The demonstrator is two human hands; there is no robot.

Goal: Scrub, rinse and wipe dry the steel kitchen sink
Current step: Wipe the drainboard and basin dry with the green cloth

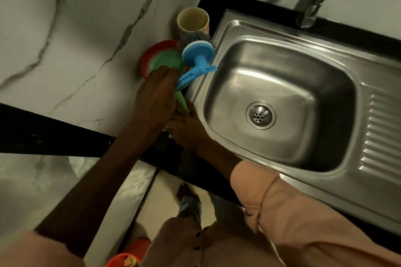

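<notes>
The steel sink (219, 34) fills the right half of the view, its basin bare with a round drain (260, 115) in the middle. Left of its rim, a blue brush (197, 55) with grey bristles lies tilted over a red tub (152, 52) of green soap. My left hand (155, 93) grips the end of the brush's blue handle. Just below it, my right hand (186, 131) holds a green piece (181, 102) between thumb and fingers; my left hand hides part of the piece.
A beige cup (193, 20) stands upright in the corner behind the tub. The steel tap (314, 4) reaches over the sink's back rim. A ribbed drainboard (382, 136) lies on the right. Marble wall runs along the left, a black counter edge (54, 136) below it.
</notes>
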